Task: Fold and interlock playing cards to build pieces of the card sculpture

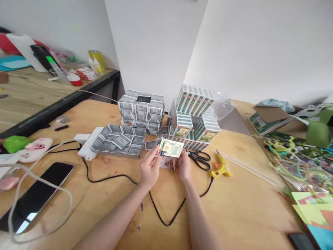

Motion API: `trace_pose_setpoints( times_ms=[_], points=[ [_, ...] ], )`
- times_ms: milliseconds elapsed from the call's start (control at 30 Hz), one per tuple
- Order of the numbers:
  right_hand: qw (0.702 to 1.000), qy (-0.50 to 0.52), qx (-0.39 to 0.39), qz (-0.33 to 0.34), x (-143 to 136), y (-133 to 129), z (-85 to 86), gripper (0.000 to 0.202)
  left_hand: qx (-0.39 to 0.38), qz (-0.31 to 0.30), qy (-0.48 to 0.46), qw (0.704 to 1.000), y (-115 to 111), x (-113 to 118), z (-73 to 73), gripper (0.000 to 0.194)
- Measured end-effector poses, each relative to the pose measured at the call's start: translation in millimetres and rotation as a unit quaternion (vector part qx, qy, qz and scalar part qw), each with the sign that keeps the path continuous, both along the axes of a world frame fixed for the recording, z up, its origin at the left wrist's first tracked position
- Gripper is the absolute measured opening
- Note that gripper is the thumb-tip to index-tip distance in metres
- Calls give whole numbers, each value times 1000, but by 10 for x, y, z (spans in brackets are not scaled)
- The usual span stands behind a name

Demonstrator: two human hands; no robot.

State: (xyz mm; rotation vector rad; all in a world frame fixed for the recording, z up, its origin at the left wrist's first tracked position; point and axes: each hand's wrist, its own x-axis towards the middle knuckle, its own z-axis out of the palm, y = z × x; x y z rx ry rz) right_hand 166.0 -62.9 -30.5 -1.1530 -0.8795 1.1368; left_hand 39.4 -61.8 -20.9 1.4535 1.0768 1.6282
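A playing-card box (171,147) with a pale green and gold face is raised above the table's middle. My left hand (151,165) pinches its left end, thumb on the face. At its right end, the curled fingers of my right hand (183,166) grip the edge. Loose playing cards (164,164) lie beneath, partly hidden by the box. Just behind stands a stack of card boxes (182,121), some on edge. To the left are an open tray made of grey-backed cards (122,140) and, behind it, a taller card-built structure (143,107) with a square opening.
Black scissors (199,159) and a yellow glue gun (221,166) lie right of my hands, near white glue sticks (247,168). The black cord (166,222) loops under my forearms. A phone (39,194), white power strip (90,144) and craft supplies (299,156) flank the workspace.
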Motion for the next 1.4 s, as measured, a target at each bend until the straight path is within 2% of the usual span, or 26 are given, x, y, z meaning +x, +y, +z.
trace_pose_setpoints(
  times_ms=[67, 133, 267, 367, 467, 633, 800, 967, 1133, 1300, 1400],
  points=[
    [999, 33, 2, 2, 12, 11, 5, 46, 48, 42, -3, 998, 54, -61, 93, 36],
    [999, 45, -2, 2, 12, 14, 19, 43, 96, 103, 21, 990, 162, -178, 265, 36],
    [999, 32, -13, 1, -7, 8, 53, 41, 194, 219, 159, 943, 550, -510, 807, 34],
    [1000, 13, -15, -4, -20, 10, 66, 41, 202, 246, 255, 913, 926, -701, 1203, 33],
    [1000, 3, -13, -6, -24, 17, 62, 40, 201, 225, 320, 898, 1292, -751, 1427, 34],
    [1000, 8, -6, 3, -23, 26, 51, 38, 214, 162, 396, 878, 1731, -657, 1490, 33],
    [1000, 6, -13, 8, -28, 38, 48, 38, 199, 144, 427, 870, 1944, -681, 1508, 34],
    [1000, -8, -15, 14, -46, 52, 26, 39, 180, 151, 454, 859, 1951, -790, 1484, 33],
    [999, -41, -16, 11, -58, 37, 35, 37, 176, 114, 485, 849, 1829, -726, 1442, 32],
    [998, -64, -16, 5, -68, 26, 41, 36, 168, 124, 501, 840, 1829, -693, 1501, 33],
    [997, -76, -17, 4, -72, 31, 27, 36, 171, 95, 515, 835, 1896, -725, 1512, 34]
  ],
)
